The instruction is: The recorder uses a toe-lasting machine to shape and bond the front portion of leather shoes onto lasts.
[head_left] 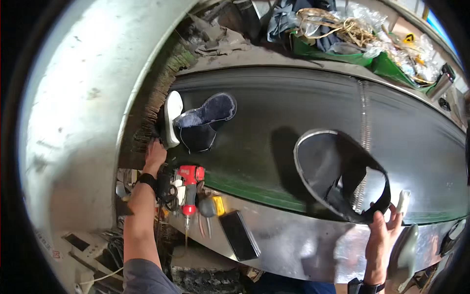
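Note:
In my right hand (381,237) is the lower edge of a black shoe upper (316,161) with a pale rim. The upper is tilted, its open side showing a hollow inside. It casts a shadow on the dark conveyor belt (264,122). My left hand (155,156) reaches to the belt's left end, by a fringe of ragged strips (161,105). Its fingers are partly hidden there, so I cannot tell what they touch. Just beyond it lies a white shoe sole (172,117), next to a dark shoe upper (198,138) with a greyish bottom (220,108).
On the metal ledge (293,230) lie a red air tool (190,188), a yellow and grey tape measure (212,206) and a black phone (239,236). A large pale machine housing (83,112) stands at left. Green bins of scrap (333,54) sit behind the belt.

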Action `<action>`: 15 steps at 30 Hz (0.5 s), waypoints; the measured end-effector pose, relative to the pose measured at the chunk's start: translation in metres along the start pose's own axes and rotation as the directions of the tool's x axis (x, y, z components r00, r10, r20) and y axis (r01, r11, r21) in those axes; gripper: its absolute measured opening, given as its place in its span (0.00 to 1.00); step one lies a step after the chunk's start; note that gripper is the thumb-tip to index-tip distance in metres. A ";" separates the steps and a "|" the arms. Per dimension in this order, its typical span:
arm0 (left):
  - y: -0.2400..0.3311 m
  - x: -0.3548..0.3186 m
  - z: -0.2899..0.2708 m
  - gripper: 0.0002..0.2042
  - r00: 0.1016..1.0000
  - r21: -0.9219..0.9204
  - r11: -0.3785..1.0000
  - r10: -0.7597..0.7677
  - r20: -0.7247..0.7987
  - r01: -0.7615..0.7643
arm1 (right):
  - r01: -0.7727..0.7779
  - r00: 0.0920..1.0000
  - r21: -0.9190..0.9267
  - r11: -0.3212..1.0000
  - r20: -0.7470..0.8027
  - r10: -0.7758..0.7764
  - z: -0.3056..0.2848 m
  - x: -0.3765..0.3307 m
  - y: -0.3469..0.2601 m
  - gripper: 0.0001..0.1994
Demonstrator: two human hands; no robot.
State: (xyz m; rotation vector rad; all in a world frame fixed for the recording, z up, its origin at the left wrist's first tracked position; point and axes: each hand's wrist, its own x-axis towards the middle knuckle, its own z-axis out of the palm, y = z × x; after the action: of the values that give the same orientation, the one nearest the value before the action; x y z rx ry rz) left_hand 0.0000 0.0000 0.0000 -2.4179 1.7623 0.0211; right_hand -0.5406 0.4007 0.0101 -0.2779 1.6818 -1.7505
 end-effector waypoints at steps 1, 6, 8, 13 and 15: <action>-0.002 0.003 -0.009 0.34 0.991 0.403 0.911 0.122 -0.057 -0.090 | 0.038 0.999 -0.009 0.999 -0.029 -0.038 0.021 0.007 -0.002 0.44; -0.021 0.001 -0.082 0.39 0.809 0.909 0.412 0.512 -0.288 0.063 | -0.057 0.996 0.062 0.996 0.077 0.052 0.137 0.059 -0.002 0.36; -0.029 -0.009 -0.114 0.45 0.805 0.925 0.373 0.529 -0.269 0.064 | -0.091 0.959 0.145 0.985 0.279 0.048 0.198 0.077 0.006 0.39; -0.025 -0.009 -0.120 0.46 0.739 0.829 0.548 0.602 -0.302 -0.107 | -0.083 0.923 0.118 0.989 0.383 0.032 0.380 0.070 0.041 0.26; -0.022 -0.009 -0.122 0.46 0.786 0.815 0.570 0.547 -0.288 -0.099 | -0.205 0.911 0.100 0.974 0.384 0.152 0.444 0.051 0.055 0.27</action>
State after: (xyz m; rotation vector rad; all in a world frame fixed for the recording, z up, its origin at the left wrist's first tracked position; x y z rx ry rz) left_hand 0.0089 -0.0007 0.1238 -1.4713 1.8368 -1.2054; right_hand -0.3003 0.0196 0.0052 -0.3580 1.2638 -1.5534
